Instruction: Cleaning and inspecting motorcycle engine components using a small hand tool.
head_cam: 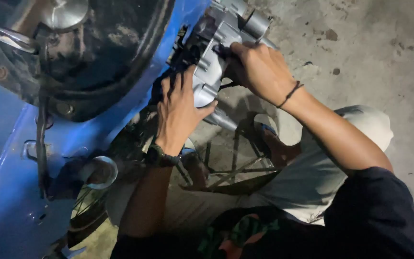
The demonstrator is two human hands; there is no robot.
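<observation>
A grey metal engine casing sits beside the blue frame of a motorbike. My left hand presses flat on the casing's near side, thumb hooked under its lower edge, with a dark watch on the wrist. My right hand grips the casing's right side, fingers curled onto a dark part near a grey cylinder. A thin dark band circles the right wrist.
A dirty black under-seat cavity with a round metal cap fills the upper left. Wheel spokes show below the hands. My bent knee in light trousers rests over the stained concrete floor.
</observation>
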